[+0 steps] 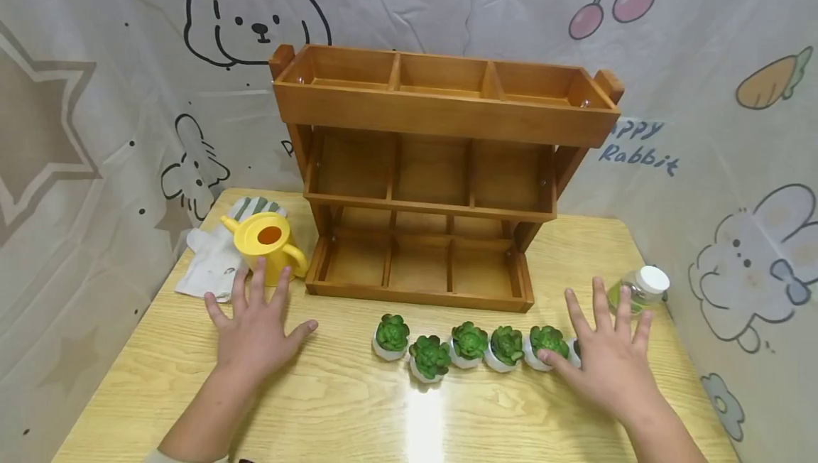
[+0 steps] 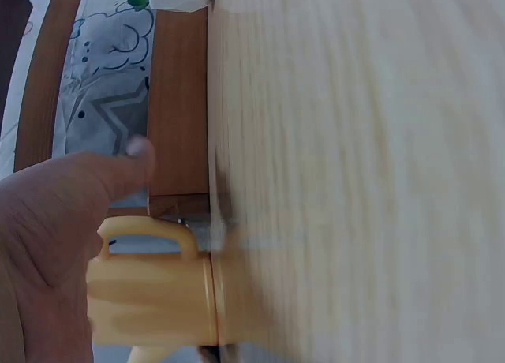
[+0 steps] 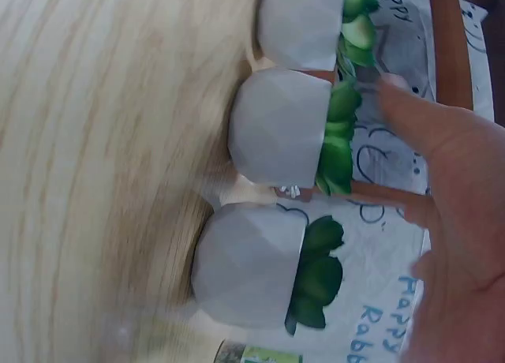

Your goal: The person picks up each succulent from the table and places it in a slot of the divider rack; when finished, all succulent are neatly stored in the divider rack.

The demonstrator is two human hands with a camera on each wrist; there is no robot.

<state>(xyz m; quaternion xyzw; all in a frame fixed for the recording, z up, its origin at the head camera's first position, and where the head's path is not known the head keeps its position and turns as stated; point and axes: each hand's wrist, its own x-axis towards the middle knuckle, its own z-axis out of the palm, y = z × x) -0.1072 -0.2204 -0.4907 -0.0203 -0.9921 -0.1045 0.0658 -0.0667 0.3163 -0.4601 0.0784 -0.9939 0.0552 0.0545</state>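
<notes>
Head view looks down; wrist views close; plants [image 1: 469, 341] shared

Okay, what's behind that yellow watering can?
White, partly striped fabric shows behind and left of the watering can, with the patterned backdrop beyond. Whatever the can itself covers can't be seen.

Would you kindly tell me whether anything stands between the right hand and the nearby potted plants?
Nothing visible does: the right wrist view shows no object between the right hand and the potted plants; the wooden shelf and printed cloth showing there lie behind.
</notes>
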